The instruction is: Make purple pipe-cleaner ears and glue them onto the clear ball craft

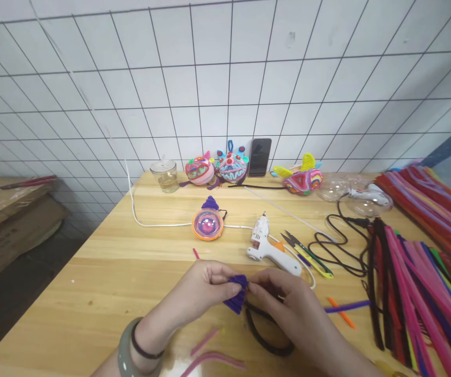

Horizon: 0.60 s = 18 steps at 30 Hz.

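My left hand pinches a small purple triangle of coiled pipe cleaner between thumb and fingers. Against the triangle's right edge, the fingertips of my right hand are pressed together on a black pipe cleaner, which curls below that hand in a loop. The exact end between my right fingertips is hidden. Beyond my hands lies a round ornament with an orange rim, a clear dome and a similar purple triangle on top. Pink pipe cleaner pieces lie in front of my left hand.
A white glue gun lies behind my right hand, beside yellow-green snips. Colourful bundled pipe cleaners cover the right side. Decorated ornaments, a glass cup, a phone and clear plastic shells line the back.
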Each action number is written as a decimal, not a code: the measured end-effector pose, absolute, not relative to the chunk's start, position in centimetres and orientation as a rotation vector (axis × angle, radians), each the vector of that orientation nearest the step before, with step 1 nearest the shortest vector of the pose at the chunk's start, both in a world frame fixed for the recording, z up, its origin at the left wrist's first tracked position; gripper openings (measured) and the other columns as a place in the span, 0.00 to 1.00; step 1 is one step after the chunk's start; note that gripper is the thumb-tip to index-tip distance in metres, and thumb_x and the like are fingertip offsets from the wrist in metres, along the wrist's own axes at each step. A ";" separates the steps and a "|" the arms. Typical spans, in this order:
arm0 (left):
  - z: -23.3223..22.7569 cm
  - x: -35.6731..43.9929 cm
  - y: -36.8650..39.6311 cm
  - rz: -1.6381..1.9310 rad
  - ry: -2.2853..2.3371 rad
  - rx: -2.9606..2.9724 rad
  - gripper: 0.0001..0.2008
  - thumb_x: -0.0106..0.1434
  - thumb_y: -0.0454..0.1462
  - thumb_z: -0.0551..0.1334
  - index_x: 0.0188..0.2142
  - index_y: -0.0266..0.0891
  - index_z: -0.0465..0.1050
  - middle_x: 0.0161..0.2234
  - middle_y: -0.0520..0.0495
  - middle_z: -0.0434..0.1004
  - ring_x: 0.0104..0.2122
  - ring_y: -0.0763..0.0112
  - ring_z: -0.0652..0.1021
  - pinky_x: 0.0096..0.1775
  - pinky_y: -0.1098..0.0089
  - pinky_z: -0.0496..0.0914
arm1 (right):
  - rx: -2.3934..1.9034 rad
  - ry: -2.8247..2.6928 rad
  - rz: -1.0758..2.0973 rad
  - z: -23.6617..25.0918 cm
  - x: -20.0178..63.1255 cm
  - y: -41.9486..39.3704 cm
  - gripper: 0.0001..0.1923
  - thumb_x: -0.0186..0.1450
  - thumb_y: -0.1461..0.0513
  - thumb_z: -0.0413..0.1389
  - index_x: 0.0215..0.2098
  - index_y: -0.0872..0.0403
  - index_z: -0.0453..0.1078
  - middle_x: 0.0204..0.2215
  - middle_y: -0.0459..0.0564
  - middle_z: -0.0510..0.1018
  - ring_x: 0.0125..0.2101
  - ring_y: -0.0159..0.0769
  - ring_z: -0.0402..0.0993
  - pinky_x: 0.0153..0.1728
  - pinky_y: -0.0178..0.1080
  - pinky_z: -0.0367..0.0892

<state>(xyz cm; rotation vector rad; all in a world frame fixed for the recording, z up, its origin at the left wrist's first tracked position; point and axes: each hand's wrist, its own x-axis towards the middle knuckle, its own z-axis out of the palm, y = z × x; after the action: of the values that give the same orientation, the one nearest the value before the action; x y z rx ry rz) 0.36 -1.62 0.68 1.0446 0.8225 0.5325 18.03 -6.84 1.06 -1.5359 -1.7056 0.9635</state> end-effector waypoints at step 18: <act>0.6 0.8 -1.7 0.550 0.824 1.059 0.15 0.50 0.45 0.68 0.27 0.33 0.79 0.23 0.48 0.79 0.22 0.74 0.75 0.31 0.73 0.68 | -1.529 -1.793 0.791 0.8 17.8 -6.8 0.10 0.64 0.63 0.52 0.26 0.55 0.72 0.21 0.48 0.77 0.23 0.35 0.72 0.24 0.34 0.66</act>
<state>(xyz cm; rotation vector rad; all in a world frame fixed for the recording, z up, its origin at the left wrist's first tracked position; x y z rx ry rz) 0.83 -1.67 0.61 1.0589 0.8243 0.5496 17.80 -6.82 0.76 -1.5289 -1.7931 0.7912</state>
